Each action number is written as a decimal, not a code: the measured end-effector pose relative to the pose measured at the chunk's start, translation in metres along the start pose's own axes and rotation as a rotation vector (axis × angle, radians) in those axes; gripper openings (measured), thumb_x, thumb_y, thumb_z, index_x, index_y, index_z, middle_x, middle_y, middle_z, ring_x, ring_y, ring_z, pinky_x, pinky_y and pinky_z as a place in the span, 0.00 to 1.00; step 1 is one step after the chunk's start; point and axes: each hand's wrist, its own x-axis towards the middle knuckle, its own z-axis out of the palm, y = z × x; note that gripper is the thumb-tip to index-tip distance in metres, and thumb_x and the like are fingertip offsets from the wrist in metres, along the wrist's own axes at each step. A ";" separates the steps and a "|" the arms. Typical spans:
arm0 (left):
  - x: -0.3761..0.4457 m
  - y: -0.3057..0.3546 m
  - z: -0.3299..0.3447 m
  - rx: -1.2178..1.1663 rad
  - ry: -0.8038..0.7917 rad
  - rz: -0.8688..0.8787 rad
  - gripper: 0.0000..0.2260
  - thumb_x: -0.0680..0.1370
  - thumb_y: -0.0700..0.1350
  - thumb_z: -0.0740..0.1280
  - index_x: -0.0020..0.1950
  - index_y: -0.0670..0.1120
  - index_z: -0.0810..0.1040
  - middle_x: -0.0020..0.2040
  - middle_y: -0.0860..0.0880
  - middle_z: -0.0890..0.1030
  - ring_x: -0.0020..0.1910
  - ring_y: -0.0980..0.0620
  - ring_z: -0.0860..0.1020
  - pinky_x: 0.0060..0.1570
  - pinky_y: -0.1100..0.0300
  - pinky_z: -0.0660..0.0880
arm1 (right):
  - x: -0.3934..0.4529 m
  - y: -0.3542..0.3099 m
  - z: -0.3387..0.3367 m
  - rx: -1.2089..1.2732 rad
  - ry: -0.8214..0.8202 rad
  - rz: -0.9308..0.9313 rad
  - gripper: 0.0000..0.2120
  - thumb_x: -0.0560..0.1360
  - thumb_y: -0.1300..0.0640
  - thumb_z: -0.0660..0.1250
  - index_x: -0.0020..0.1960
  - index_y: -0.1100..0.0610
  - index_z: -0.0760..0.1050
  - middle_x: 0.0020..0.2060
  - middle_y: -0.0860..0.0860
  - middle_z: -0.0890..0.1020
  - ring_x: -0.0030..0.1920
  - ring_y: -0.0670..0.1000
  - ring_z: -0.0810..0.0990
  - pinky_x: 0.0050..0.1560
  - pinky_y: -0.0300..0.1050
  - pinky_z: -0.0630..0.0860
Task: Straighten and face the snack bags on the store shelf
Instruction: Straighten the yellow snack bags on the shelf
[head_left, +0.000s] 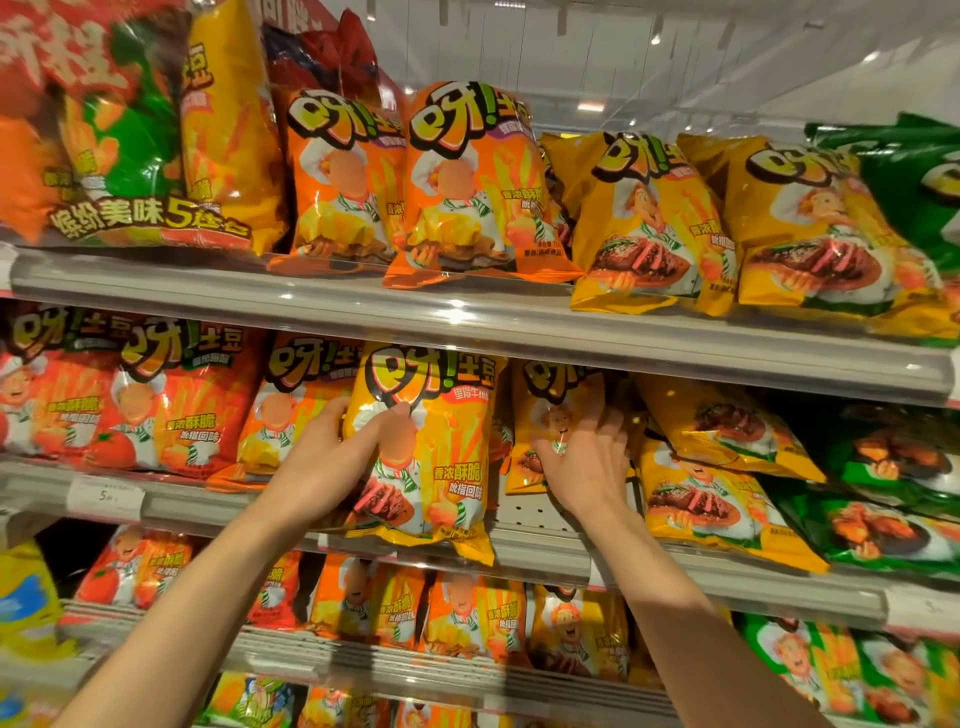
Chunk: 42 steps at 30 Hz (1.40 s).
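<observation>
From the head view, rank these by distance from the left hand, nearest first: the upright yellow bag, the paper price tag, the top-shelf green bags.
1. Upright yellow bag: in the left hand.
2. Paper price tag: left, on the shelf rail.
3. Green bags: far upper right.

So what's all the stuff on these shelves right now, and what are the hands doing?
Glossy orange snack bags: two, top shelf, centre, upright.
Glossy yellow snack bags with steak picture: two, top shelf, right of the orange ones, leaning.
Mixed red-and-green multipack: one, top shelf, far left.
Red tomato-picture bags: two, middle shelf, left.
Upright yellow bag: one, middle shelf, centre.
Toppled yellow bags: at least two, middle shelf, right.
Green bags: several, far right.
Grey shelf rail: below the top row.
Left hand: gripping the upright yellow bag.
Right hand: on another yellow bag behind it.
</observation>
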 end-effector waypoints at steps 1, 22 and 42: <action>0.000 0.000 0.000 0.000 -0.001 0.004 0.27 0.72 0.68 0.66 0.64 0.53 0.75 0.47 0.53 0.82 0.49 0.52 0.79 0.48 0.56 0.72 | 0.003 -0.001 0.002 0.009 -0.012 0.011 0.46 0.77 0.38 0.64 0.80 0.58 0.43 0.74 0.65 0.58 0.72 0.67 0.63 0.70 0.63 0.63; 0.004 0.024 0.107 0.045 -0.003 0.083 0.18 0.79 0.60 0.65 0.64 0.56 0.65 0.50 0.58 0.77 0.52 0.52 0.78 0.47 0.59 0.70 | -0.033 0.014 -0.052 0.765 -0.238 0.068 0.39 0.77 0.36 0.64 0.79 0.51 0.53 0.61 0.47 0.79 0.60 0.48 0.79 0.64 0.52 0.75; 0.006 -0.004 0.123 0.318 -0.181 0.377 0.32 0.81 0.51 0.66 0.82 0.54 0.55 0.78 0.53 0.63 0.75 0.52 0.66 0.72 0.51 0.68 | -0.037 0.024 -0.042 0.336 -0.188 -0.117 0.29 0.84 0.45 0.50 0.81 0.51 0.46 0.81 0.53 0.53 0.80 0.52 0.51 0.77 0.48 0.52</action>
